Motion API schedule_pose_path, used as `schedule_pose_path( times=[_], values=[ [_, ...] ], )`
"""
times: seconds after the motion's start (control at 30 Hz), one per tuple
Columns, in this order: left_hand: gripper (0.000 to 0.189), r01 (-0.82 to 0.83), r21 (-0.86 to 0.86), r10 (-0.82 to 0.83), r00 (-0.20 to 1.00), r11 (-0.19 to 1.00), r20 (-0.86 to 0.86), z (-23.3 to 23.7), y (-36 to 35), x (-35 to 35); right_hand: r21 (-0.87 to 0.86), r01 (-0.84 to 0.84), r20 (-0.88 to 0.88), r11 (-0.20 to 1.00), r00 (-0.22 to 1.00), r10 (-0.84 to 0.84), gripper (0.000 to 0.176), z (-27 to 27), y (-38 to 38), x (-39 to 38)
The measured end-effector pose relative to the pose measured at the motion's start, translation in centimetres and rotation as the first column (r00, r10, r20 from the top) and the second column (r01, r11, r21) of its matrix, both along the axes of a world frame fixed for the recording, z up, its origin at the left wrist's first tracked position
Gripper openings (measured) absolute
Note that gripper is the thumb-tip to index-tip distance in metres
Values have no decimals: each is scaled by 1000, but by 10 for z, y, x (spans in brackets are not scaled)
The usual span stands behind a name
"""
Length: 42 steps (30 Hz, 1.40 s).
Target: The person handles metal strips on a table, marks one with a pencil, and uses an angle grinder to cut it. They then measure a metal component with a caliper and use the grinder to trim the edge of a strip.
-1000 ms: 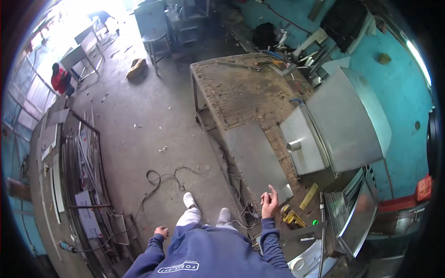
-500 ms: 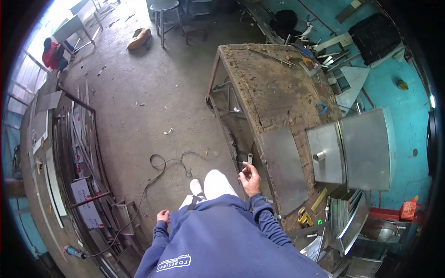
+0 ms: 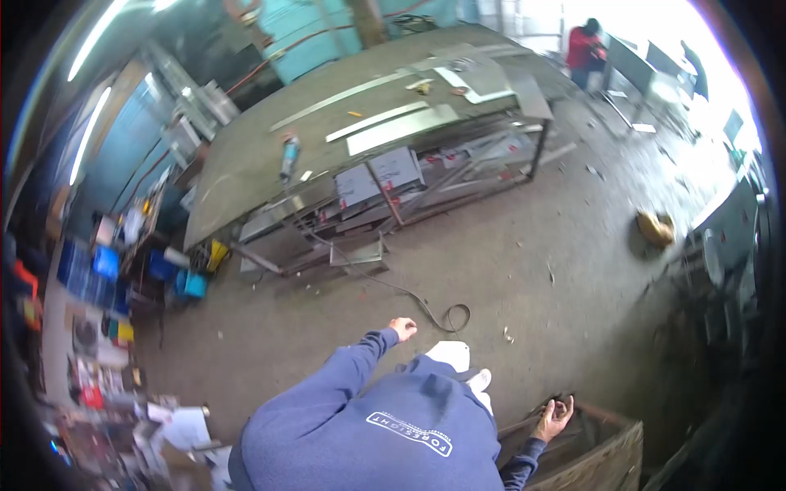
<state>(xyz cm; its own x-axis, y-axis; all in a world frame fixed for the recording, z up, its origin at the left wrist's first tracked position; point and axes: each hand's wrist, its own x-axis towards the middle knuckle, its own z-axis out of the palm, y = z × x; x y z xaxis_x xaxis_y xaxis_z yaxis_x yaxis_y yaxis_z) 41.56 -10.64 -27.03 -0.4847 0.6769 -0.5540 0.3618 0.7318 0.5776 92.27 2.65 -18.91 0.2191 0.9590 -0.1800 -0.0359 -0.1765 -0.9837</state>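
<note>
My left hand (image 3: 403, 329) hangs over the floor beside the black cable (image 3: 455, 318), its fingers loosely curled and nothing visible in them. At the lower right, my right hand (image 3: 555, 419) is held with its fingers apart and empty, above the near corner of the wooden workbench (image 3: 602, 466). On the long table (image 3: 237, 176) across the room lie a teal power tool (image 3: 289, 157) and several metal strips, one of them a wide pale strip (image 3: 401, 131).
Sheets (image 3: 356, 186) are stacked beneath the long table. A small metal frame (image 3: 357, 252) stands at its foot. A person in red (image 3: 584, 54) is at the upper right, and a tan dog (image 3: 655, 229) lies on the floor. Shelves with blue containers (image 3: 106, 262) are at the left.
The view has swung left, so the long table now fills the upper middle and the workbench shows only at the lower right. The fingers of my right hand have spread.
</note>
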Motion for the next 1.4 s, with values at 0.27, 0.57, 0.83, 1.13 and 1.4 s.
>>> schedule_pose_path(
  times=[0.27,0.57,0.83,1.13,1.4],
  values=[
    [32,-319,-217,332,943,923,26,-76,-106,37,203,-419,432,885,849,303,34,51,263,-48],
    [31,-217,-528,328,936,821,126,-117,21,25,166,-591,433,789,763,480,27,30,403,-215],
    [35,-535,422,490,843,732,220,-34,314,-84,-37,-832,119,553,546,829,25,75,451,-398],
    [36,-738,564,623,648,370,438,167,384,-55,-153,-911,-479,-383,-271,835,55,99,456,-556],
    [32,-729,679,984,42,-87,172,167,440,73,-273,-267,-777,-924,-506,375,60,92,455,-566]
  ],
)
